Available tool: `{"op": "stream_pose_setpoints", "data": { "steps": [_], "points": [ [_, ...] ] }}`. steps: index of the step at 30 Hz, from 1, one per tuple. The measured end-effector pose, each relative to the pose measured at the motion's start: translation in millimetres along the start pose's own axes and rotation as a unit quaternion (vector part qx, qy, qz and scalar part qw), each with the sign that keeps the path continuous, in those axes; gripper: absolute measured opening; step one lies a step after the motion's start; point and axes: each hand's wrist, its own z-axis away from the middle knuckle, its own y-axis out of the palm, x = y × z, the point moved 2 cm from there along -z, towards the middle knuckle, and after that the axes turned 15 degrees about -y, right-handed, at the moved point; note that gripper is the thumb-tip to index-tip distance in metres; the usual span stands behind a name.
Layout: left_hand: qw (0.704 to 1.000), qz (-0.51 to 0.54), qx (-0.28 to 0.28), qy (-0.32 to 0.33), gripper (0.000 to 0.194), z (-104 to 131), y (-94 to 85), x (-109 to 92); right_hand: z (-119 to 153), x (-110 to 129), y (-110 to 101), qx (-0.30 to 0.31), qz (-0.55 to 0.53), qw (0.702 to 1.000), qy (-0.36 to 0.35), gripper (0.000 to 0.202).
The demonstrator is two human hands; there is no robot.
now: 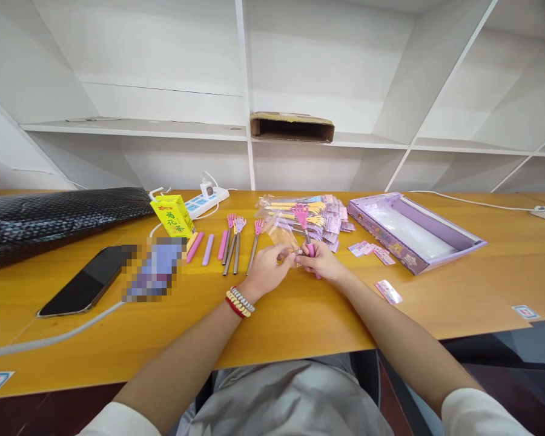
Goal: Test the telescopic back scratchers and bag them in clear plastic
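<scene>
On the table (pixel 295 339), at centre: one pink claw-headed stick (pixel 303 221), handle fitted, which the right hand (pixel 322 260) is holding, fingers closed round it; the left hand (pixel 270 266), fingers pinched, is gripping a clear bag (pixel 279 229) just beside it. Behind: a pile of bagged sticks (pixel 317 209) with cards, apparently finished. To the left, seemingly remaining: four claw rods (pixel 237 249), lacking handles; four loose handles (pixel 208 249), lying separately. To the right: loose cards (pixel 388 292), lying unbagged; one purple box (pixel 402 251), standing open beyond them.
</scene>
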Motion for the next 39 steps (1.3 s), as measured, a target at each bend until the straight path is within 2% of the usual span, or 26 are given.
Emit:
{"op": "stream_pose_setpoints", "data": {
  "steps": [2,4,6,10,13,15,23,31,36,39],
  "points": [
    [0.997,0.067,0.011,-0.031,0.026,-4,-0.9,6,0,4,1,0.003,0.142,0.989,-0.045,0.036],
    [0.987,0.147,0.000,-0.064,0.019,-10,-3.0,13,0,9,0,-0.004,0.297,0.952,-0.076,0.037],
    [0.964,0.250,-0.016,-0.090,0.014,-16,-4.9,20,0,14,-2,-0.005,0.400,0.914,-0.069,0.039],
    [0.886,0.436,-0.024,-0.154,0.020,-22,-6.2,22,-1,17,-7,0.006,0.463,0.886,-0.011,0.048],
    [0.836,0.517,0.017,-0.184,0.030,-20,-8.3,15,-2,15,-10,0.020,0.467,0.884,0.025,0.055],
    [0.819,0.537,0.040,-0.197,0.032,-19,-11.0,11,-2,13,-10,0.029,0.465,0.884,0.041,0.059],
    [0.839,0.498,0.032,-0.217,0.034,-19,-11.1,15,-2,17,-13,0.041,0.489,0.870,0.055,0.065],
    [0.811,0.540,0.045,-0.220,0.029,-20,-7.8,21,-2,15,-17,-0.010,0.463,0.884,0.069,0.066],
    [0.816,0.533,0.047,-0.219,0.031,-20,-7.3,21,-1,13,-16,0.029,0.457,0.888,0.044,0.062],
    [0.814,0.535,0.054,-0.220,0.026,-20,-6.5,22,-1,11,-15,0.031,0.448,0.893,0.031,0.061]
  ]
}}
